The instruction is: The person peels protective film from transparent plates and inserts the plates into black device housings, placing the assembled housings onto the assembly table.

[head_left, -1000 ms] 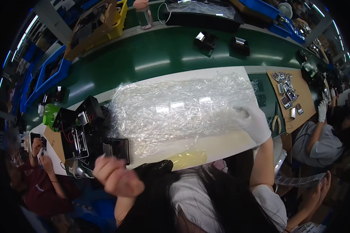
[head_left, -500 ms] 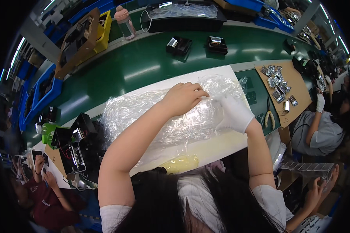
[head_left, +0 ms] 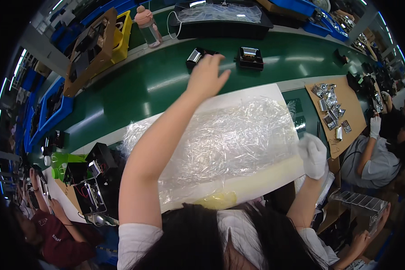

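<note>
My bare left hand reaches over the green bench with its fingers apart, close to a black housing with a silver part. The fingers overlap the housing's right side; whether they touch it I cannot tell. My right hand, in a white glove, is curled closed and slightly blurred to the right of the white board. It covers the handles of the pliers, and only their dark tip shows above the glove. Between my arms lies a crinkled sheet of clear plastic film on the white board.
A second black housing stands farther right. Silver metal parts lie on cardboard at right. A pink-capped bottle and a black tray of clear film line the back. Co-workers sit on both sides.
My left hand has left the plastic film and moved forward to the black housing. My gloved right hand has moved right, off the film, over the pliers' handles. The view has shifted slightly.
</note>
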The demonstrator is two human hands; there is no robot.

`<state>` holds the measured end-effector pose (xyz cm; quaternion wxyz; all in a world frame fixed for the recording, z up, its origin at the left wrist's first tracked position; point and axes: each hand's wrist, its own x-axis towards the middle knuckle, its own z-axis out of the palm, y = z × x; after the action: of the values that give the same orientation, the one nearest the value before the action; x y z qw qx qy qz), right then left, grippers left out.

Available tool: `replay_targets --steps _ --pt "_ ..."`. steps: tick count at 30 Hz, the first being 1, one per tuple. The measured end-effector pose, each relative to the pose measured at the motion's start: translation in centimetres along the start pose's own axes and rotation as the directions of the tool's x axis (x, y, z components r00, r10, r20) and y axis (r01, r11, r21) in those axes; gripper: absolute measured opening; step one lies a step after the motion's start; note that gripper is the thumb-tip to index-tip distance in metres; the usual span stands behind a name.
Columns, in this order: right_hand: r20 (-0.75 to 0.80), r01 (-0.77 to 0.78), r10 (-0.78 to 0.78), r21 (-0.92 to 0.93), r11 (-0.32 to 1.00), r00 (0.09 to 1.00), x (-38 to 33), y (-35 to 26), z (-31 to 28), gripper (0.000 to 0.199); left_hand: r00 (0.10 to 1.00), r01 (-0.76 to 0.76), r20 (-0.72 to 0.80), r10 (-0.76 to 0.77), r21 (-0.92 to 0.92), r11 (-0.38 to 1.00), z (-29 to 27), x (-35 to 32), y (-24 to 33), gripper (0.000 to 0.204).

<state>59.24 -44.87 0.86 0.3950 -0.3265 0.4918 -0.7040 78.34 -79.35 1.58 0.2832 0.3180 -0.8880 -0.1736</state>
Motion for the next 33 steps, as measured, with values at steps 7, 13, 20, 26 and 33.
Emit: replay_targets --steps 7,13,20,26,33 --pt "-0.174 -0.053 0.048 -0.021 0.998 0.984 6.1 -0.7 13.0 0.018 0.988 0.142 -0.087 -0.124 0.233 0.962 2.5 2.0 -8.1 0.051" --pt "-0.125 -0.064 0.046 -0.147 0.987 0.991 8.2 -1.1 14.3 0.012 0.761 0.536 0.383 -0.523 -0.826 0.175 -4.3 -2.1 3.1 0.057" --pt "0.083 -0.148 0.145 0.022 0.989 0.986 7.9 -1.1 18.4 0.009 0.678 0.568 0.6 -0.425 -0.794 -0.215 -8.5 -9.7 5.2 0.062" --pt "0.183 -0.192 0.199 -0.055 0.98 0.963 6.8 -0.9 19.9 0.01 0.711 0.472 0.591 -0.38 -0.802 -0.366 -9.4 -12.6 5.9 0.063" --pt "0.229 -0.231 0.256 -0.133 0.964 0.939 6.3 0.3 21.5 0.02 0.695 0.526 0.462 -0.551 -0.849 -0.049 -7.8 -12.6 4.4 0.057"
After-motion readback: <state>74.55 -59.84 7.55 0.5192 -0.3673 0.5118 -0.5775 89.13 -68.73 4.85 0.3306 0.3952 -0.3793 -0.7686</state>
